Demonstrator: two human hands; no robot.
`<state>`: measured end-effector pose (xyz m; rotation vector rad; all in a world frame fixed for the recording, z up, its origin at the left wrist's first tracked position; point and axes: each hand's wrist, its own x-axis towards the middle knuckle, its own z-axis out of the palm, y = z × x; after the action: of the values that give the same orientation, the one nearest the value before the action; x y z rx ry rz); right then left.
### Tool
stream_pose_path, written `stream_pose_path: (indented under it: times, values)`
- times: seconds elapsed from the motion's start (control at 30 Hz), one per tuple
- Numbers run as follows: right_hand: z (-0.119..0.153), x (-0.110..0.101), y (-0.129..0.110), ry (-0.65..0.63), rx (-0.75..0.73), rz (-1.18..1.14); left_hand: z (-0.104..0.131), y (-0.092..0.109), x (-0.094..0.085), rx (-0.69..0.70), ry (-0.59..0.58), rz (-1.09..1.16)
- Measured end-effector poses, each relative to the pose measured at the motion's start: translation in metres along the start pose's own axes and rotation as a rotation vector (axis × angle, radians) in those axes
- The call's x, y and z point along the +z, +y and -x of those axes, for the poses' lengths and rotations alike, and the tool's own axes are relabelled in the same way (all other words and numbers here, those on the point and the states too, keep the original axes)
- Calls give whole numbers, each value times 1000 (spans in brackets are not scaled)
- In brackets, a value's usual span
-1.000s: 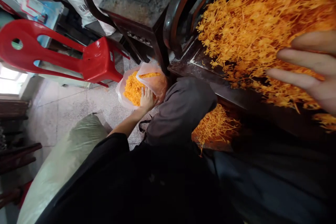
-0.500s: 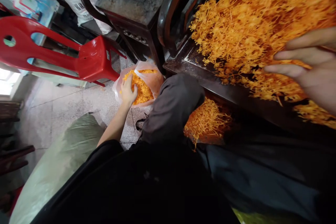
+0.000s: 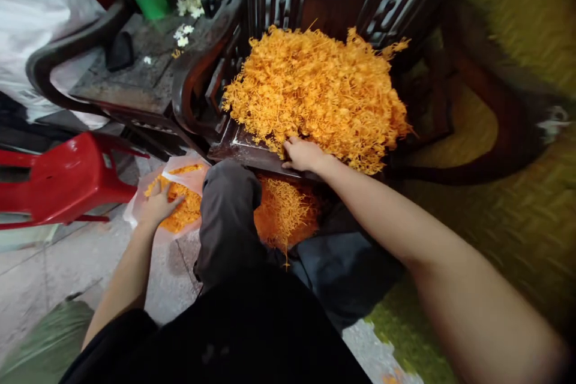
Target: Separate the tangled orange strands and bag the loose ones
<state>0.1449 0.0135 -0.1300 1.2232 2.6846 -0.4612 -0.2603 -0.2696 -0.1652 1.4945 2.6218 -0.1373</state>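
A large heap of orange, branching, stringy pieces (image 3: 324, 93), like parts of artificial flowers, lies on a dark wooden chair seat (image 3: 252, 153). At its front edge is my right hand (image 3: 303, 155), with fingertips touching the nearest pieces and the thumb apart over the seat's edge; nothing is visibly gripped. To the left, my left hand (image 3: 158, 207) rests with spread fingers over a pale plastic bag (image 3: 173, 239) on the floor. Short orange bits (image 3: 186, 207) fill that bag. Below the seat, more orange stringy pieces (image 3: 288, 207) lie in a container, partly hidden by my leg.
A red plastic chair (image 3: 67, 177) stands left of the bag. Beyond it, a dark wooden side table (image 3: 121, 87) holds a green tape roll (image 3: 152, 1) and white flower pieces (image 3: 183, 35). A greenish sack (image 3: 49, 342) sits at lower left.
The view has swung right, showing the whole heap. My right hand has moved from over the heap's side to its front edge. My left hand stays at the bag.
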Motion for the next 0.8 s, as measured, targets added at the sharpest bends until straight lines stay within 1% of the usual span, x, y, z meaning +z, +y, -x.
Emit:
stream_pose_path:
  times: [0.07, 0.1, 0.13, 0.17, 0.2, 0.23, 0.3, 0.37, 0.4, 0.43, 0.5, 0.53, 0.57, 0.6, 0.63, 0.67, 0.7, 0.73, 0.8]
  values:
    - [-1, 3, -5, 27, 37, -21, 9, -1, -33, -50, 121, 74]
    - [0, 0, -5, 54, 49, -31, 14, 2, -53, -81, 217, 117]
    - [2, -8, -3, 91, 55, -42, 21, 10, -73, -104, 341, 166]
    - [4, -19, 0, 141, 54, -54, 28, 21, -94, -92, 460, 226]
    - [7, -32, 4, 205, 54, -67, 35, 35, -115, -50, 567, 293]
    - [9, -46, 9, 283, 58, -82, 40, 53, -135, 4, 647, 365]
    - [13, -76, 20, 455, 87, -101, 44, 99, -171, 164, 782, 519]
    - [13, -104, 32, 646, 156, -221, 32, 157, -197, 407, 761, 624]
    - [11, -116, 38, 733, 192, -320, 20, 189, -205, 515, 669, 646]
    - [9, -127, 42, 802, 218, -426, 4, 223, -209, 619, 605, 649]
    - [4, -148, 50, 873, 224, -591, -33, 291, -208, 763, 389, 552]
    - [2, -158, 53, 875, 212, -620, -52, 323, -202, 778, 255, 476]
    - [1, -166, 56, 859, 200, -606, -70, 350, -194, 752, 116, 400]
    - [0, -173, 59, 847, 197, -597, -86, 372, -184, 711, 1, 328]
    - [0, -178, 62, 837, 202, -586, -101, 389, -172, 676, -53, 267]
    - [0, -182, 66, 830, 218, -571, -113, 399, -159, 664, -50, 223]
    - [0, -183, 70, 823, 240, -559, -123, 404, -147, 664, -34, 185]
    - [1, -181, 75, 817, 266, -551, -132, 404, -134, 667, -19, 160]
    - [1, -173, 86, 799, 321, -549, -148, 397, -114, 664, -28, 144]
